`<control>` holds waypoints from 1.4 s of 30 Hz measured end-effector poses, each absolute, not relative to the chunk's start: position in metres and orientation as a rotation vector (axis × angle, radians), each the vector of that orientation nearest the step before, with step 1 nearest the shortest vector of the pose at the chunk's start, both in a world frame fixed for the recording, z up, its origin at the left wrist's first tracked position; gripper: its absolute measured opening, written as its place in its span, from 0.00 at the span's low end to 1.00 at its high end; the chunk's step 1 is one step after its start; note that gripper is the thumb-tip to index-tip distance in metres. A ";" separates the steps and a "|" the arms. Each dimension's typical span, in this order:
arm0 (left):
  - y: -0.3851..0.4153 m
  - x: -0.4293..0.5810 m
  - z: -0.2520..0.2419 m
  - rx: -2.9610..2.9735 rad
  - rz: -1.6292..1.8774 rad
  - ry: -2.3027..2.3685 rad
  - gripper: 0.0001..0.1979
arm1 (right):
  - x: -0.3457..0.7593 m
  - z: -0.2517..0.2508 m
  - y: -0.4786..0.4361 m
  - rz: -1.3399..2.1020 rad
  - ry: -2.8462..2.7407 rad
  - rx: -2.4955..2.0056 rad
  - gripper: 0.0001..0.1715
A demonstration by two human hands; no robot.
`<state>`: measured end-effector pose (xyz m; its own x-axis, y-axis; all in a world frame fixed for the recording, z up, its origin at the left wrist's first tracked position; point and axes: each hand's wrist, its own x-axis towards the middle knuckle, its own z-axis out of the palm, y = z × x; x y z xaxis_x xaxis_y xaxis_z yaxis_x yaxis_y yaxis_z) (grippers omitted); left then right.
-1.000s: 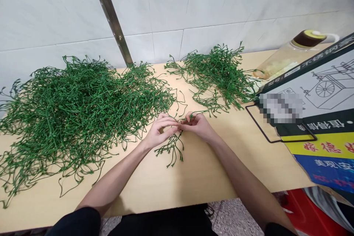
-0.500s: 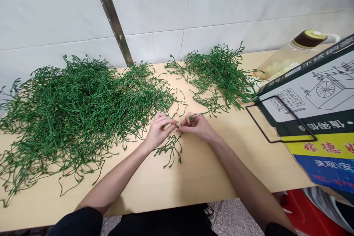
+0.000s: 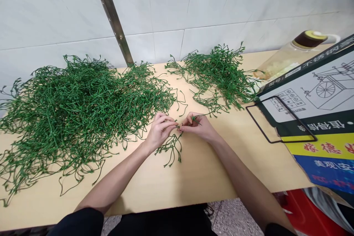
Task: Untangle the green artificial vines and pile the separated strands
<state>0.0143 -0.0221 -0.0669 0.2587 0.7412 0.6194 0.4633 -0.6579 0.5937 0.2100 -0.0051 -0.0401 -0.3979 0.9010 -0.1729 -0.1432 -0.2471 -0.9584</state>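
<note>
Between my hands, above the table's middle, is a small green plastic plant sprig [image 3: 173, 146], its thin branching stems hanging below the fingers. My left hand [image 3: 160, 129] pinches one part of it between thumb and fingertips. My right hand [image 3: 197, 124] is closed on the sprig's stem just to the right, the two sets of fingertips almost touching. A bit of green stem tip pokes out over the right fingers. Exactly how the stems meet at the fingertips is too small to make out. A large heap of similar sprigs [image 3: 83, 107] spreads to the left of my left hand.
A smaller pile of sprigs [image 3: 218, 73] lies behind my right hand. On the right stand a printed cardboard box [image 3: 326, 99], a black wire frame [image 3: 287, 108] and a clear bottle [image 3: 287, 57]. A metal bracket [image 3: 114, 24] is fixed to the tiled wall behind the wooden table [image 3: 204, 177].
Both hands stay in nearly the same place. The fingertips have shifted slightly on the stem, and the stem tip over the right fingers has turned a little to the right.
</note>
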 end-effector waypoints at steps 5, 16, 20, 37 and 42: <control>-0.023 0.013 -0.067 2.264 1.256 1.117 0.06 | 0.211 -0.040 -0.004 1.656 -1.257 -1.049 0.27; -0.026 0.016 -0.061 2.163 1.041 1.230 0.07 | 0.207 -0.045 -0.005 1.352 -1.373 -1.098 0.28; -0.027 0.017 -0.059 1.962 1.029 1.249 0.14 | 0.206 -0.045 -0.006 1.242 -1.453 -1.100 0.25; -0.025 0.009 -0.047 1.377 0.990 0.878 0.19 | 0.206 -0.050 -0.009 1.527 -1.438 -0.940 0.24; -0.024 0.009 -0.046 1.338 1.020 0.808 0.17 | 0.205 -0.050 -0.008 1.603 -1.396 -0.919 0.25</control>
<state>0.0093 -0.0242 -0.0457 0.3723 0.9236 0.0918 -0.1219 -0.0494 0.9913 0.2050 -0.0082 -0.0504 -0.4138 0.9102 -0.0177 -0.1073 -0.0681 -0.9919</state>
